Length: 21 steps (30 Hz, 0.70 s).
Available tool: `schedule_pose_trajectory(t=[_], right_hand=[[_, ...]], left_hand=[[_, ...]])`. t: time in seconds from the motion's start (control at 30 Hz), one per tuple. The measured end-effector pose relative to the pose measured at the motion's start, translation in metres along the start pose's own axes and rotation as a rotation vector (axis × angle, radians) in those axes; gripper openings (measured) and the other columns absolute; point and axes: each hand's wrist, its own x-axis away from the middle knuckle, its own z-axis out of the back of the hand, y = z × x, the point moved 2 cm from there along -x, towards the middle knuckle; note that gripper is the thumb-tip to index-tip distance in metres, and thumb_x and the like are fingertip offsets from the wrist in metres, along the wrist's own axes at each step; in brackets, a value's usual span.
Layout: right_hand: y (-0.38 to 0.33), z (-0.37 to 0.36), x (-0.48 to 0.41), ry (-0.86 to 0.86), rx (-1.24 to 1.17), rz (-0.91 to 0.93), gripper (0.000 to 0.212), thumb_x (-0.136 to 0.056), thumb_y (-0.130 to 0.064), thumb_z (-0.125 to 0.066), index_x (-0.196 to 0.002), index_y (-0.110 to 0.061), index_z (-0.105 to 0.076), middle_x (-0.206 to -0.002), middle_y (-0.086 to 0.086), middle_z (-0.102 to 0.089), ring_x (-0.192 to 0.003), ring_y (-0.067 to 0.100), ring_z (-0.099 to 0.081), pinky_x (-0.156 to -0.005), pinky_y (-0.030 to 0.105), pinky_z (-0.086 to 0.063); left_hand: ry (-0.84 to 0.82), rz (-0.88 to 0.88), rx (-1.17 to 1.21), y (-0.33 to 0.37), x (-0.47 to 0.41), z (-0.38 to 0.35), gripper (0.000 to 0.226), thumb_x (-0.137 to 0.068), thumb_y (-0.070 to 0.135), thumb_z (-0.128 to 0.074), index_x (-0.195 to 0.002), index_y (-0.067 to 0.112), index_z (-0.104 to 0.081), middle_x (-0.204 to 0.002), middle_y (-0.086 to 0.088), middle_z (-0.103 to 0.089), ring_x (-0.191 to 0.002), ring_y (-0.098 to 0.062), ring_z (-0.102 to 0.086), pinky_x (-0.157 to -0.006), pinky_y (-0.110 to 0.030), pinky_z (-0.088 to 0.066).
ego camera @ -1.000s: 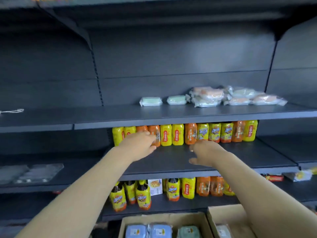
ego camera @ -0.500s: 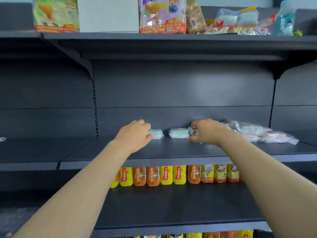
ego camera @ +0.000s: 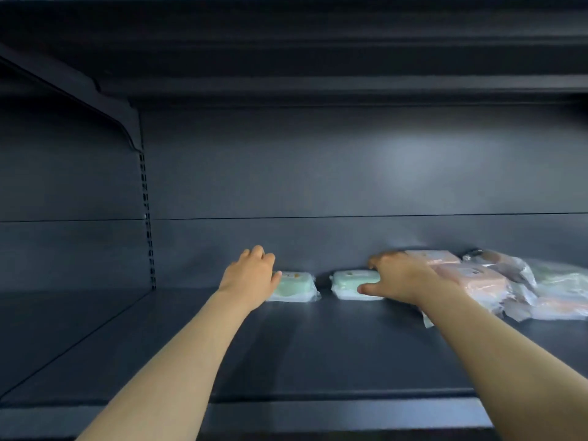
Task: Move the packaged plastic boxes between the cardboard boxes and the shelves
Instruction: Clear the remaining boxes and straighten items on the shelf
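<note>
Right now your left hand's [ego camera: 251,276] fingers [ego camera: 258,254] are curled and bunched together, knuckles raised, with the tips hidden behind the hand, so you cannot tell whether they close on anything. Its thumb [ego camera: 276,275] lies against the near left corner of the left green box [ego camera: 296,284], which sits flat in its clear wrap on the shelf [ego camera: 302,351], close to the back panel [ego camera: 318,173].

Your right hand [ego camera: 397,278] pinches the right green box [ego camera: 351,281]: the thumb [ego camera: 366,289] presses on the near edge, and the fingers [ego camera: 377,259] reach over the far edge, held close together. That box also lies flat on the shelf, just beside the left one, with a narrow gap between them.

Touching the back of your right hand and wrist are the pink boxes [ego camera: 467,273], stacked and wrapped in film. Beyond them, toward the right end of the shelf, lies a loose heap of clear-wrapped packs [ego camera: 553,281]; what they hold is too blurred to tell.

Both of your bare forearms stretch in over the shelf's front lip. At the upper left, a slanting bracket [ego camera: 95,97] carries the next shelf above.
</note>
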Motion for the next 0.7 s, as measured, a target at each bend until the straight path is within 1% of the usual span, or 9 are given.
schedule_pose_trajectory(t=[0.13,0.27,0.33,0.4,0.47,0.57,0.63,0.7], right_hand=[[0.008,-0.024,-0.035,0.013,-0.025,-0.042,0.048,-0.084,-0.055,-0.054,-0.115,-0.018,-0.056,-0.119,0.002,-0.059,-0.112,0.023,-0.052,-0.093,0.035,-0.044],[0.020,-0.052,-0.058,-0.004,-0.057,-0.105,0.050,-0.087,-0.053,-0.053,-0.125,-0.020,-0.053,-0.127,0.000,-0.056,-0.119,0.021,-0.050,-0.094,0.031,-0.042],[0.024,-0.063,-0.066,-0.008,-0.071,-0.125,0.052,-0.087,-0.053,-0.054,-0.127,-0.021,-0.052,-0.130,-0.001,-0.055,-0.120,0.019,-0.050,-0.096,0.031,-0.041],[0.027,-0.075,-0.074,-0.005,-0.080,-0.136,0.053,-0.086,-0.053,-0.055,-0.128,-0.020,-0.052,-0.131,-0.001,-0.055,-0.121,0.019,-0.049,-0.098,0.032,-0.041],[0.027,-0.083,-0.081,-0.011,-0.079,-0.149,0.052,-0.086,-0.053,-0.055,-0.127,-0.020,-0.054,-0.131,0.000,-0.055,-0.121,0.021,-0.049,-0.099,0.034,-0.042],[0.028,-0.091,-0.087,-0.005,-0.069,-0.186,0.047,-0.089,-0.050,-0.052,-0.123,-0.018,-0.056,-0.130,0.004,-0.056,-0.120,0.024,-0.050,-0.098,0.037,-0.043],[0.032,-0.092,-0.091,0.011,-0.089,-0.220,0.045,-0.092,-0.046,-0.051,-0.121,-0.013,-0.057,-0.126,0.008,-0.057,-0.118,0.027,-0.051,-0.096,0.036,-0.043],[0.035,-0.094,-0.099,0.043,-0.151,-0.278,0.043,-0.092,-0.044,-0.051,-0.118,-0.009,-0.057,-0.125,0.012,-0.057,-0.117,0.029,-0.051,-0.094,0.034,-0.040]], left_hand=[[-0.056,0.083,0.097,-0.010,-0.041,-0.048,0.043,-0.099,0.041,-0.033,-0.129,0.013,-0.046,-0.128,-0.005,-0.045,-0.120,-0.023,-0.042,-0.089,-0.037,-0.045],[-0.126,0.221,0.174,-0.016,-0.074,-0.099,0.047,-0.099,0.045,-0.033,-0.127,0.009,-0.046,-0.130,-0.013,-0.047,-0.120,-0.031,-0.046,-0.092,-0.040,-0.044],[-0.162,0.305,0.237,-0.019,-0.085,-0.118,0.053,-0.097,0.049,-0.033,-0.129,0.008,-0.043,-0.131,-0.017,-0.047,-0.120,-0.035,-0.047,-0.093,-0.040,-0.043],[-0.194,0.394,0.355,-0.022,-0.093,-0.131,0.060,-0.094,0.056,-0.034,-0.133,0.009,-0.038,-0.131,-0.016,-0.050,-0.119,-0.035,-0.049,-0.088,-0.037,-0.042],[-0.210,0.452,0.472,-0.024,-0.099,-0.140,0.065,-0.092,0.058,-0.037,-0.133,0.007,-0.037,-0.129,-0.015,-0.053,-0.117,-0.034,-0.052,-0.084,-0.035,-0.042],[-0.185,0.484,0.580,-0.024,-0.102,-0.147,0.063,-0.091,0.055,-0.046,-0.125,0.002,-0.040,-0.122,-0.016,-0.058,-0.108,-0.034,-0.057,-0.075,-0.032,-0.042],[-0.153,0.522,0.673,-0.025,-0.104,-0.148,0.062,-0.087,0.052,-0.055,-0.121,0.002,-0.042,-0.117,-0.015,-0.059,-0.101,-0.035,-0.061,-0.070,-0.032,-0.044],[-0.112,0.556,0.766,-0.026,-0.104,-0.149,0.058,-0.084,0.047,-0.062,-0.118,0.003,-0.044,-0.115,-0.015,-0.059,-0.096,-0.034,-0.061,-0.068,-0.032,-0.046]])
